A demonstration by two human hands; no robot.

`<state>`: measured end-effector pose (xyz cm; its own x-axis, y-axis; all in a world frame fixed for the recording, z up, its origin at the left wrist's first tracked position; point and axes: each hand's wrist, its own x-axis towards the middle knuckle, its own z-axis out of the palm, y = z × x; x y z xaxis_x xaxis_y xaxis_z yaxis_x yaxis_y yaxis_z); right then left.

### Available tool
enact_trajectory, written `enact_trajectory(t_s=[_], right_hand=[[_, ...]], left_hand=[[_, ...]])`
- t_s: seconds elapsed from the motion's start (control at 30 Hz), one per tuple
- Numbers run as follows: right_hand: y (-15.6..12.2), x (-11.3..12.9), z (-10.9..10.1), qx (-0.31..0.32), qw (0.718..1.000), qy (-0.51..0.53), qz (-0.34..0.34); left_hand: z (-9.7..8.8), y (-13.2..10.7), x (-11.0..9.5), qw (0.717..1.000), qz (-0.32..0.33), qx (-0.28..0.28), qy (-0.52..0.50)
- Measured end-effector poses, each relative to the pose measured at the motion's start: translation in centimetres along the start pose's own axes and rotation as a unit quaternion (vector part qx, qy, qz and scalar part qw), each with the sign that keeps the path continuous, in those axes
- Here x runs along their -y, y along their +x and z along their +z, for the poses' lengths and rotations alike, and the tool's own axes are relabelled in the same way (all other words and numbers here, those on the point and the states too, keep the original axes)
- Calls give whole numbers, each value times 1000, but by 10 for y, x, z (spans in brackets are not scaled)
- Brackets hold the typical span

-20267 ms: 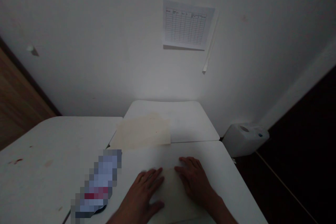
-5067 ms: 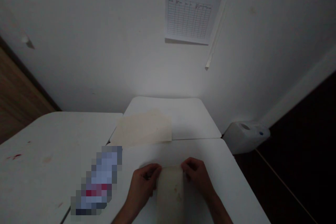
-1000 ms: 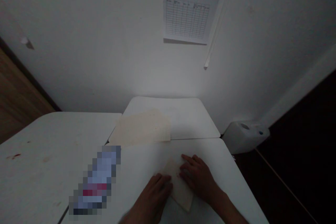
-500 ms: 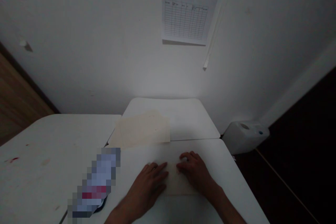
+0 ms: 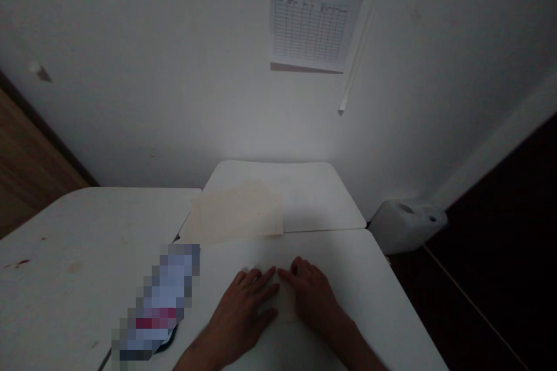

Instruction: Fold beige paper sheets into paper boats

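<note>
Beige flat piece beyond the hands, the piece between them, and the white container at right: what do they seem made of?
Beige flat piece: perhaps cloth or paper, thin and matte. Nearer piece: similarly matte, dim and partly covered; material unclear. White container: probably smooth plastic, judging by rounded edges.

L hand [image 5: 241, 313] & R hand [image 5: 315, 298] on sm beige sheet [image 5: 287, 304], wht tbl [image 5: 369, 290], printed chart [image 5: 310, 32] on wall [image 5: 174, 98] above.

Finding open room on the smooth white tabletop [image 5: 374, 290], right of the bare right hand [image 5: 315, 295]. Noting barely any gap to the bare left hand [image 5: 246, 313]. Meeting a pixelated blue-grey oblong object [image 5: 163, 295] farther left. Having clearance above the flat beige sheet [image 5: 237, 214] ahead; stopping at the upright white wall [image 5: 174, 98].
</note>
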<state>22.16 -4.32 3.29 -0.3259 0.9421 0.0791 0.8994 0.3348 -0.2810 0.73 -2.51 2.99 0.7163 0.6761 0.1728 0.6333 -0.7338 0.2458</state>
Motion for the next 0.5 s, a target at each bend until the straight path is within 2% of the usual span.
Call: enact_trajectory(t_s=[0.2,0.5], right_hand=[[-1,2,5,3,999,-42,14],[-6,1,5,-22,998,-59,31]], left_hand=[[1,-1,0,1000,9,17,18],[-1,-1,1,1000,19,3,24]])
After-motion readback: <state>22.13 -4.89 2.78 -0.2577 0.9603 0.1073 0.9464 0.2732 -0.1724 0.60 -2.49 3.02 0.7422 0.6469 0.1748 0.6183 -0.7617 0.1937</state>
